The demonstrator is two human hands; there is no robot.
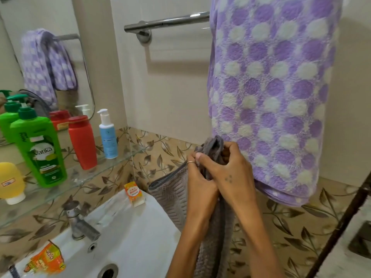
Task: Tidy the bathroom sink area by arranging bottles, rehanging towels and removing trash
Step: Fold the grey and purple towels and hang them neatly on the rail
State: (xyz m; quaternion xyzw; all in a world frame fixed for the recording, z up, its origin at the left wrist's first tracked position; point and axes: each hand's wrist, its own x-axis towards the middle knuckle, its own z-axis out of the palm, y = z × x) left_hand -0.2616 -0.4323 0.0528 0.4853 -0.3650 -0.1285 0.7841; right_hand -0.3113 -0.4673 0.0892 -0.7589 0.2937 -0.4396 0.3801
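My left hand (197, 177) and my right hand (228, 169) both grip the bunched top of a grey ribbed towel (172, 189), held over the sink's right edge; its body hangs down between my forearms. A purple towel with white dots (269, 93) hangs from the chrome rail (166, 22) on the wall, right behind my hands. On the glass shelf (118, 160) stand a green Vatika bottle (39, 149), a red bottle (82, 142), a blue-white pump bottle (108, 135) and a yellow tube (11, 182). An orange wrapper (46, 259) lies on the sink rim.
The white sink (130, 237) with its metal tap (80, 223) fills the lower left. A small orange soap box (134, 194) sits at the sink's back corner. The mirror (40, 57) at left reflects towel and bottles. A dark diagonal bar (339, 223) crosses the lower right.
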